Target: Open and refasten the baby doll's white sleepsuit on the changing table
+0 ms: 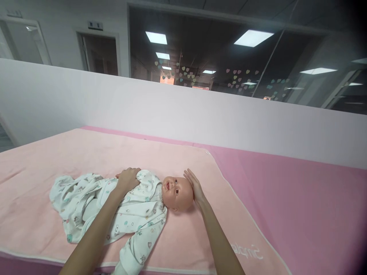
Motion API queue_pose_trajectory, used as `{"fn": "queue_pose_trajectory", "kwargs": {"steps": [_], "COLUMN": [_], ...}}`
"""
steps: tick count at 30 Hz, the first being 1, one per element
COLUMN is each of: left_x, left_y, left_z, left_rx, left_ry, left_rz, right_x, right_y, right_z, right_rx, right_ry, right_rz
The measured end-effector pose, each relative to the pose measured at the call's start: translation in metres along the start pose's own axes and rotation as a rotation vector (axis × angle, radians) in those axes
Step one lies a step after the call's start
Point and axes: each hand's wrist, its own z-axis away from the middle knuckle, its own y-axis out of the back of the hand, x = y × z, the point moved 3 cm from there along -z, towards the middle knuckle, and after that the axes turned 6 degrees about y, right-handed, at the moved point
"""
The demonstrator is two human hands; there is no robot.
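Note:
A baby doll [177,194] lies on its back on a pink pad [183,229], its bald head to the right. It wears a white printed outfit [129,217]; the near sleeve stretches toward the front edge and the legs lie to the left. My left hand [129,180] is closed over the doll's far arm, fingers wrapped across the sleeve, with a bit of the doll's hand showing beyond. Against the crown of the doll's head rests my right hand [195,186], fingers extended and slightly apart.
The pad covers a darker pink surface [312,202] that shows on the right. A low white partition [183,110] runs behind it. Beyond stand a dark glass window [215,49] with heart stickers and a doorway [100,53].

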Motion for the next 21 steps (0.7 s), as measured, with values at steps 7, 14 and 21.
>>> {"fn": "queue_pose_trajectory", "kwargs": {"steps": [7,14,21], "left_x": [-0.001,-0.003,-0.003], "left_y": [-0.001,-0.005,-0.004], "left_z": [0.000,-0.003,-0.001], "left_rx": [0.001,0.010,0.018], "left_ry": [-0.004,-0.021,-0.017], "left_rz": [0.021,0.017,0.022], "right_x": [-0.017,-0.006,0.003], "right_y": [-0.012,-0.005,0.000], "right_z": [0.016,0.010,0.012], "right_rx": [-0.249,-0.152,-0.080], "right_ry": [0.044,0.052,-0.020], "right_rz": [0.159,0.117,0.044]}}
